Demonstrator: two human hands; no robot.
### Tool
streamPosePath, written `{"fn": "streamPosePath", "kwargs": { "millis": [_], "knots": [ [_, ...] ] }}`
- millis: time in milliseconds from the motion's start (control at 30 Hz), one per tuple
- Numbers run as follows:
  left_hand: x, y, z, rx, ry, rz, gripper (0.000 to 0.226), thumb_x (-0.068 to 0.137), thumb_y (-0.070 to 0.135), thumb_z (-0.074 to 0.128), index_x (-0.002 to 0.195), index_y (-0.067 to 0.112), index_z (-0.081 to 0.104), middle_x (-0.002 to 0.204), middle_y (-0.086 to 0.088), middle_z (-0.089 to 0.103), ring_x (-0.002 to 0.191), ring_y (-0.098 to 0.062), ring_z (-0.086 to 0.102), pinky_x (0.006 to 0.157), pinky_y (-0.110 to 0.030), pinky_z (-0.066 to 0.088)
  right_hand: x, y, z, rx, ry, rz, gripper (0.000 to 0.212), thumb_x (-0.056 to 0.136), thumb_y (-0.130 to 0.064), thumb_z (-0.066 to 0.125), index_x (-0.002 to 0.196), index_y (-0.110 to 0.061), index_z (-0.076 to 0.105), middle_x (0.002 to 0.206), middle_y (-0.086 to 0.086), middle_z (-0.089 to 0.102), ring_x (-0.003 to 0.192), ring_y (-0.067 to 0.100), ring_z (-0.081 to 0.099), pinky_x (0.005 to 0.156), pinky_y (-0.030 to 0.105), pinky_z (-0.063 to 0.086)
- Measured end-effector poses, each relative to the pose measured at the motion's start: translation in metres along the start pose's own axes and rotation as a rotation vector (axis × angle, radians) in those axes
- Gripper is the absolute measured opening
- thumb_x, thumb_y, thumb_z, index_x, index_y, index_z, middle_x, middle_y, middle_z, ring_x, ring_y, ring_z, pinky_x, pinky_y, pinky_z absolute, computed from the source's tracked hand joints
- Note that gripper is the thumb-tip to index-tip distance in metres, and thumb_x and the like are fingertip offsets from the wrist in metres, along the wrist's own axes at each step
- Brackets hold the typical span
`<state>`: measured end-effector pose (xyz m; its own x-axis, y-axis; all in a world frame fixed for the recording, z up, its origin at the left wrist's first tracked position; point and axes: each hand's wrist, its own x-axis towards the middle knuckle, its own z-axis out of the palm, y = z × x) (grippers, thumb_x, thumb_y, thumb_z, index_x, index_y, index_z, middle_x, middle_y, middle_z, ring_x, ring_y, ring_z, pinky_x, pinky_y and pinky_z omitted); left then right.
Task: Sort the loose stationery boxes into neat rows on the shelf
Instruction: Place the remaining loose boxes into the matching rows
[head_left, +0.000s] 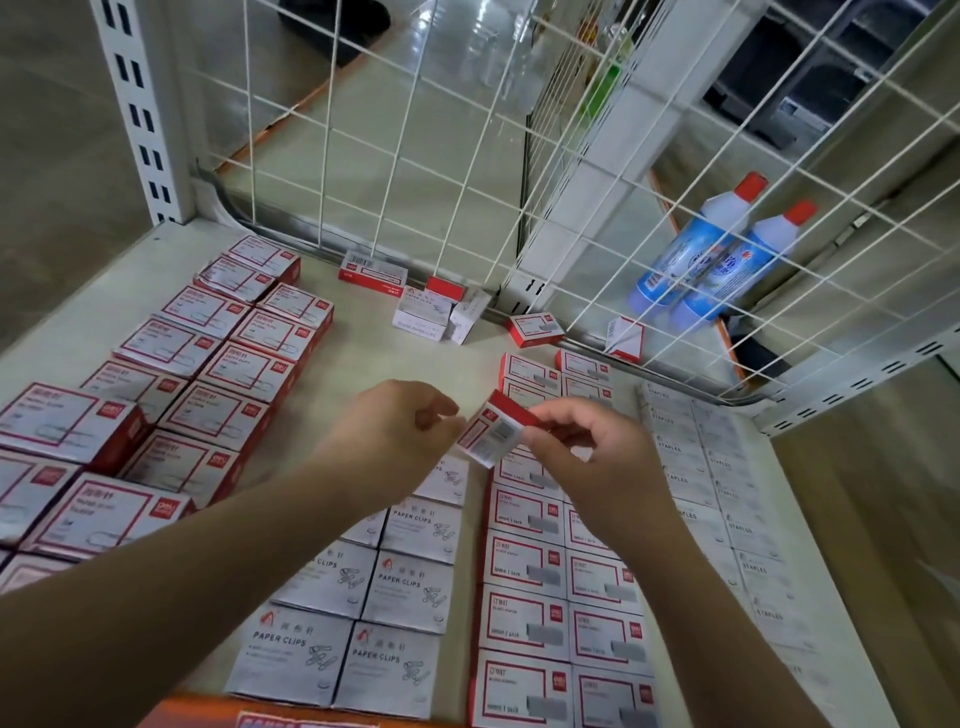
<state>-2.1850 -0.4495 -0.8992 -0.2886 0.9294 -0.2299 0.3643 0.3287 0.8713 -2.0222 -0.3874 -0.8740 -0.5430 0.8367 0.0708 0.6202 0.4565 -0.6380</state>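
The pale shelf (358, 358) already carries several tidy rows (524, 577) of boxes, so most sorting looks done. Both the left hand (395, 426) and right hand (582, 441) pinch one small red-and-white box (491, 434) above the rows, while a few loose boxes (421, 312) remain scattered by the wire back.

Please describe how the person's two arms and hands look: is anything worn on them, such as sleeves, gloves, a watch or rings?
Both forearms are bare up to the frame edge, with no sleeve showing. The left hand and right hand wear no gloves. No watch, bracelet or ring shows.
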Motion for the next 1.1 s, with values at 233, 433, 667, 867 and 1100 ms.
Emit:
{"fn": "streamPosePath", "kwargs": {
  "millis": [233, 433, 667, 867, 1100],
  "knots": [
    [-0.001, 0.017, -0.002, -0.127, 0.015, -0.101, 0.035, 0.094, 0.038, 0.045, 0.077, 0.017, 0.068, 0.075, 0.006, 0.067, 0.079, -0.017, 0.065, 0.078, -0.033, 0.053, -0.007, 0.008, 0.015, -0.355, 0.234, -0.301, 0.028, 0.084, -0.036, 0.054, 0.093, -0.014, 0.069, 0.085, -0.009, 0.065, 0.08, 0.004, 0.054, 0.076, 0.012, 0.036],
    [0.001, 0.019, -0.003, -0.174, -0.003, -0.216, 0.032, 0.09, 0.033, 0.056, 0.071, 0.01, 0.069, 0.072, -0.002, 0.07, 0.077, -0.023, 0.065, 0.07, -0.031, 0.052, -0.012, 0.008, 0.026, -0.506, 0.266, -0.388, 0.023, 0.082, -0.032, 0.051, 0.088, -0.019, 0.069, 0.083, -0.008, 0.067, 0.085, 0.004, 0.046, 0.075, 0.016, 0.041],
    [0.004, 0.015, -0.002, -0.211, -0.026, -0.281, 0.029, 0.091, 0.021, 0.056, 0.07, 0.004, 0.067, 0.065, -0.003, 0.065, 0.049, -0.008, 0.048, 0.051, -0.018, 0.04, -0.013, 0.019, 0.03, -0.492, 0.224, -0.42, 0.016, 0.078, -0.023, 0.07, 0.092, -0.017, 0.067, 0.091, -0.004, 0.066, 0.09, 0.008, 0.051, 0.081, 0.012, 0.04],
    [0.001, 0.009, -0.002, 0.14, -0.106, -0.131, 0.027, 0.096, 0.025, 0.046, 0.098, 0.012, 0.069, 0.079, 0.003, 0.065, 0.047, -0.008, 0.049, 0.039, -0.014, 0.036, -0.004, 0.018, 0.011, -0.219, 0.113, -0.062, 0.028, 0.094, -0.027, 0.051, 0.12, -0.02, 0.059, 0.106, -0.012, 0.057, 0.102, 0.009, 0.055, 0.088, 0.022, 0.043],
    [0.002, 0.002, 0.003, 0.194, -0.119, -0.074, 0.028, 0.098, 0.025, 0.042, 0.098, 0.016, 0.069, 0.086, 0.006, 0.065, 0.058, -0.01, 0.052, 0.053, -0.02, 0.045, 0.006, 0.018, 0.008, 0.072, -0.04, 0.176, 0.023, 0.093, -0.025, 0.051, 0.113, -0.021, 0.062, 0.086, -0.021, 0.06, 0.079, -0.006, 0.057, 0.063, 0.002, 0.044]
  ]
}}
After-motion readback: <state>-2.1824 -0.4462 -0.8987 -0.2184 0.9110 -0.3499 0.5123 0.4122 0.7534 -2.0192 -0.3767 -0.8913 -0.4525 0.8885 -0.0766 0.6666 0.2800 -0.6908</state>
